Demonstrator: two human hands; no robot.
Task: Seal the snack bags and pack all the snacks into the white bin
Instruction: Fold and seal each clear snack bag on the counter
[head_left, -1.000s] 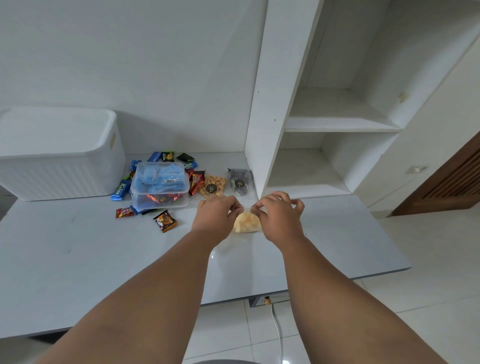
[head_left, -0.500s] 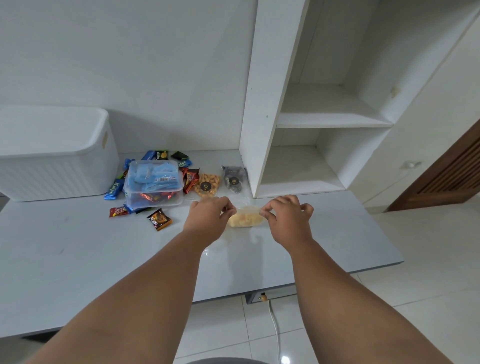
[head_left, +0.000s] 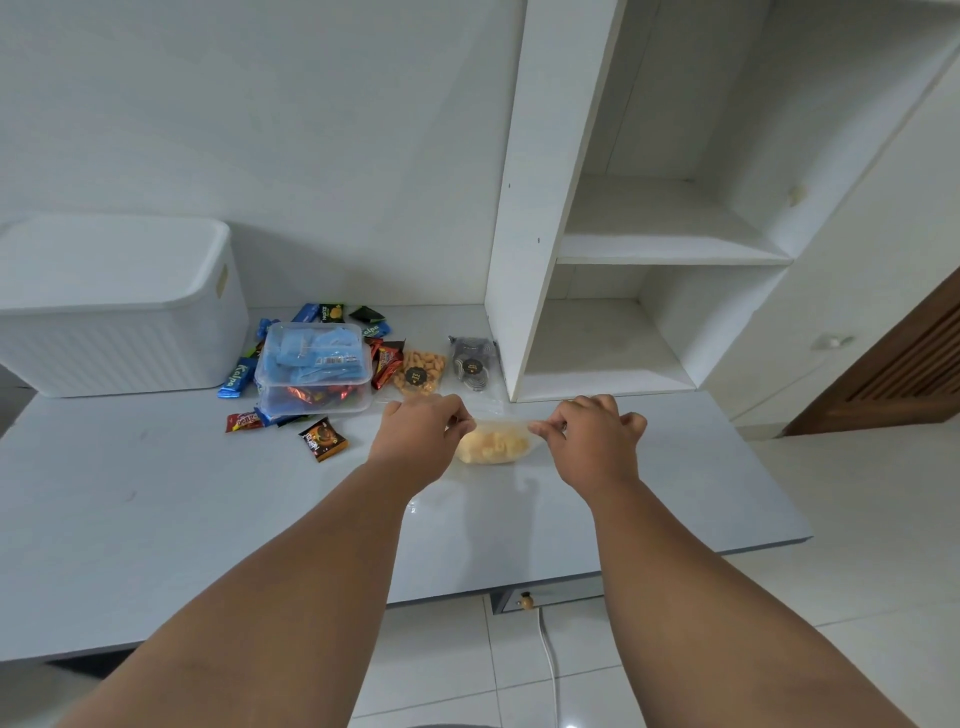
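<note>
Pinch grip, both hands: left hand (head_left: 421, 436) and right hand (head_left: 592, 441) each nip one end of the top edge of a clear snack bag (head_left: 493, 447) between thumb and forefinger. The other fingers are curled.

Bag sits mid-table, just near of the shelf unit (head_left: 535, 208). Its top edge is stretched left to right between the hands, so the long axis runs left-right. Yellow puffed pieces bulge on the near side of that edge. Cannot tell if it rests on the table (head_left: 156, 493) or hangs just above it.

White bin (head_left: 119, 332) far left on the table, ribbed walls; its inside is not visible.

Clear lidded box (head_left: 311, 364) right of the bin: blue packets up top, red and orange wrapped sweets at the bottom. Loose wrapped snacks lie around it, among them a blue bar (head_left: 236, 376) and a brown sachet (head_left: 324, 440).

Right of the box lie a clear bag of orange-brown nuts (head_left: 420, 371) and a clear bag of dark round biscuits (head_left: 472, 364), both flat, each with a dark round label.
</note>
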